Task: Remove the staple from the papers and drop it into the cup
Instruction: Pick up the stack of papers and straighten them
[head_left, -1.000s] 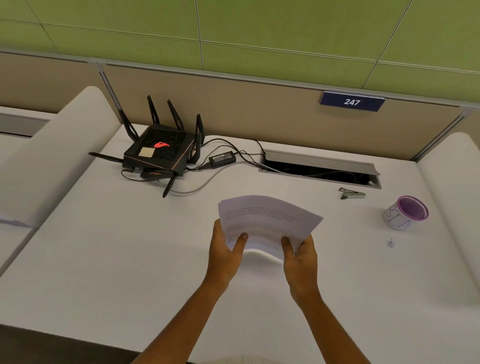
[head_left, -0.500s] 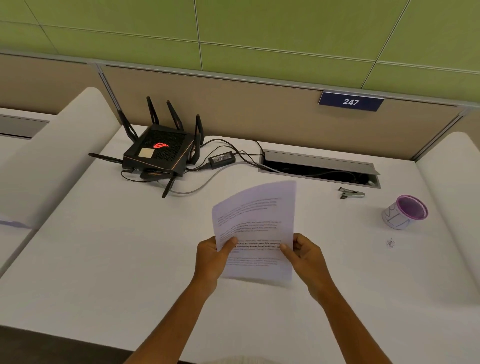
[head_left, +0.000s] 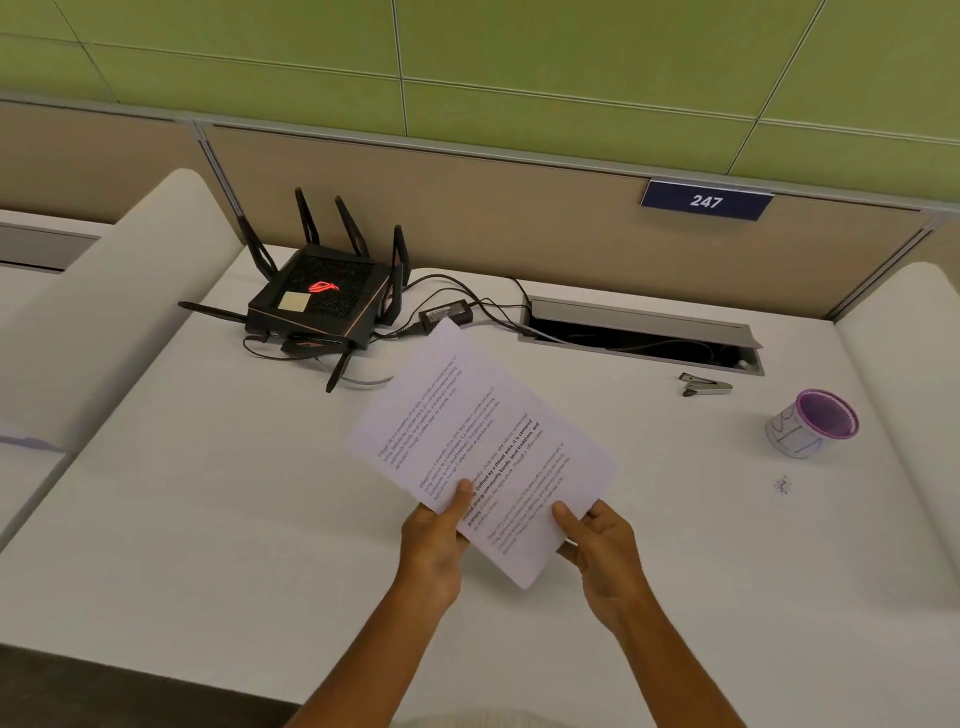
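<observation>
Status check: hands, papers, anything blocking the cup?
Left hand and right hand both grip the papers, tilted above the desk. Staple not visible. Staple remover untouched. Cup unobstructed.

Both hands (head_left: 519, 551) raised, thumbs pinching, fingers apparently curled beneath

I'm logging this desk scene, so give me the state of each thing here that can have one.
papers: lifted off the desk, tilted, printed side up
left hand: gripping the papers' lower edge
right hand: gripping the papers' lower corner
cup: upright, open, contents not visible
staple remover: lying on the desk, untouched
router: logo lit red
cable hatch: lid open
</observation>
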